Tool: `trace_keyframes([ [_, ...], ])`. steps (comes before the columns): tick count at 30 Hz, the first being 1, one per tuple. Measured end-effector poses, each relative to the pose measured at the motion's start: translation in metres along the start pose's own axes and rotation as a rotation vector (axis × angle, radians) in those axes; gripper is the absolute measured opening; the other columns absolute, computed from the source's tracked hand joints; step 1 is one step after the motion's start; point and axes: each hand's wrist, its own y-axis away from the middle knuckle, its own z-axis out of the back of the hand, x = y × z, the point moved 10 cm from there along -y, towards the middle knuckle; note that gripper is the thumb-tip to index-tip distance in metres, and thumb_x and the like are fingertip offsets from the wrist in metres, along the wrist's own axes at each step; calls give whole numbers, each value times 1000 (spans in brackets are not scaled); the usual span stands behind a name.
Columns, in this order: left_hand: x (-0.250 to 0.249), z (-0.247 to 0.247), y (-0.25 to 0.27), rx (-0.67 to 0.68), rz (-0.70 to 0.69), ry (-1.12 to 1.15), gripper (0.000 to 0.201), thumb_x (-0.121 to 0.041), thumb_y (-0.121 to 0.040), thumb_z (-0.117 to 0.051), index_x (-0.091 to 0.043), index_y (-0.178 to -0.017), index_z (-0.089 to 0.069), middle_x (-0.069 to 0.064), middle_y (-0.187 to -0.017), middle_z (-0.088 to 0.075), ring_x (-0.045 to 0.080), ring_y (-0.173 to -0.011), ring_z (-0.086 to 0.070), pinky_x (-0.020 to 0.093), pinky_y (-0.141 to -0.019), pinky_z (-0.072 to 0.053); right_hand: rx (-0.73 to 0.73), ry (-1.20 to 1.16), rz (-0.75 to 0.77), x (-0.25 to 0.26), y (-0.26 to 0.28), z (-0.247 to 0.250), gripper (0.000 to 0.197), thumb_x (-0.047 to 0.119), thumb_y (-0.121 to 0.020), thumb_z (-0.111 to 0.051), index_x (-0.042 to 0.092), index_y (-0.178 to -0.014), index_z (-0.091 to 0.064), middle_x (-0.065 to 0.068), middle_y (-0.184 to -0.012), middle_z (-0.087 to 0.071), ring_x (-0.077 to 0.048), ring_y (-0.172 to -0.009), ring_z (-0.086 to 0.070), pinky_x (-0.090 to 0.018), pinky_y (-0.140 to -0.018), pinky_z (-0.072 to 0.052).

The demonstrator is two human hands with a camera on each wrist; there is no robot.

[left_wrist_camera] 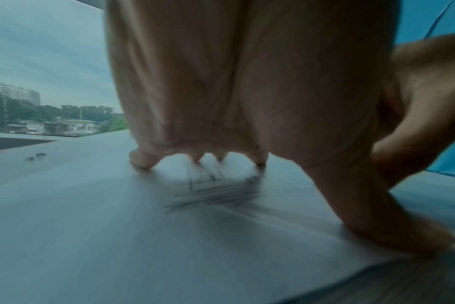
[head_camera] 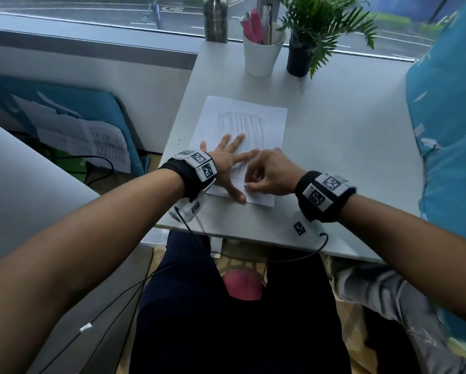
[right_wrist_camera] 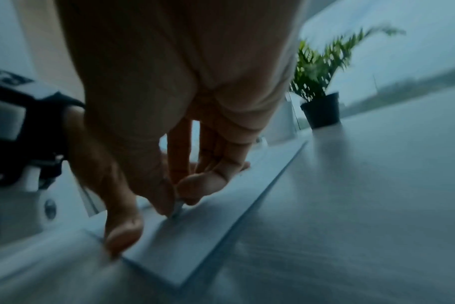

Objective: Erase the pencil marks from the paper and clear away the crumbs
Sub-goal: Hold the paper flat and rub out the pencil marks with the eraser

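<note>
A white paper (head_camera: 267, 120) lies on the grey table (head_camera: 348, 136), with pencil marks (head_camera: 242, 125) hatched across its middle. My left hand (head_camera: 234, 163) lies flat on the paper's near left part, fingers spread and pressing down. Its fingertips (left_wrist_camera: 143, 162) touch the sheet beyond blurred pencil marks (left_wrist_camera: 213, 195). My right hand (head_camera: 249, 186) pinches a small eraser (right_wrist_camera: 178, 206) between thumb and fingers, with its tip on the paper near the near edge. The eraser is mostly hidden. Dark specks (head_camera: 179, 141) lie on the table left of the paper.
At the back of the table stand a white cup (head_camera: 263, 54) of pens, a potted plant (head_camera: 299, 58) and a metal bottle (head_camera: 215, 20). A blue bag (head_camera: 447, 130) borders the right side. The table's near edge (head_camera: 253, 238) runs just below my wrists.
</note>
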Motion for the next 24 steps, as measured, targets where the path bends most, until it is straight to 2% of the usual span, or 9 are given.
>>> trace_keyframes([
  [4, 0, 1, 1, -5, 9, 3, 135, -76, -50, -79, -56, -148, 12, -8, -157, 36, 24, -145, 31, 74, -108, 10, -144, -25, -132, -26, -7, 24, 6, 19, -70, -78, 15, -75, -78, 0, -66, -70, -11, -61, -64, -19, -62, -48],
  [8, 1, 0, 0, 3, 8, -3, 136, -78, -49, -79, -57, -147, 13, -9, -156, 38, 24, -145, 32, 74, -108, 10, -12, 0, -30, -5, -3, 2, 4, 17, -72, -78, 15, -75, -78, 2, -67, -68, -9, -60, -62, -15, -58, -48],
  [11, 0, 0, -1, -4, 7, 14, 135, -76, -50, -80, -57, -148, 11, -9, -157, 36, 24, -145, 32, 73, -107, 11, -165, -14, -141, -28, -6, 28, 7, 20, -71, -78, 15, -76, -78, 1, -66, -70, -9, -61, -63, -17, -62, -49],
  [13, 2, 0, 0, -4, 12, 13, 136, -76, -49, -80, -56, -148, 11, -9, -156, 37, 24, -145, 32, 74, -108, 11, -75, -19, -78, -13, -3, 10, 4, 17, -71, -78, 15, -75, -78, 2, -67, -70, -9, -61, -64, -19, -62, -53],
  [15, 1, -1, -1, -6, 4, 1, 138, -77, -48, -80, -56, -147, 13, -10, -156, 38, 24, -145, 32, 74, -108, 11, 27, -20, -16, 2, 2, -7, 4, 17, -72, -79, 15, -76, -78, 4, -67, -69, -8, -60, -63, -13, -57, -49],
  [17, -1, -2, -2, -6, -2, 6, 138, -76, -47, -81, -56, -147, 13, -9, -156, 37, 24, -145, 33, 73, -108, 11, -55, -12, -96, -16, -5, 11, 9, 20, -72, -80, 14, -78, -79, 2, -68, -70, -7, -59, -60, -5, -54, -42],
  [19, 0, -2, 0, -6, 5, 13, 139, -76, -47, -81, -56, -148, 12, -9, -156, 37, 24, -144, 33, 73, -108, 12, -134, 1, -142, -25, -9, 25, 9, 20, -71, -80, 13, -77, -79, -1, -69, -70, -7, -59, -59, -8, -56, -45],
  [21, 1, -2, 1, 2, 6, 8, 139, -76, -46, -81, -54, -149, 10, -8, -155, 39, 24, -144, 34, 74, -108, 11, -38, 5, -89, -11, -9, 6, 6, 19, -69, -80, 15, -74, -78, 1, -67, -69, -7, -58, -59, -15, -57, -49],
  [24, -2, -1, 1, 3, 2, 0, 138, -75, -48, -81, -53, -150, 10, -8, -156, 38, 24, -144, 33, 73, -108, 12, -13, 9, -88, -13, -11, 6, 7, 21, -71, -80, 17, -77, -79, 2, -69, -70, -2, -56, -57, -8, -54, -41],
])
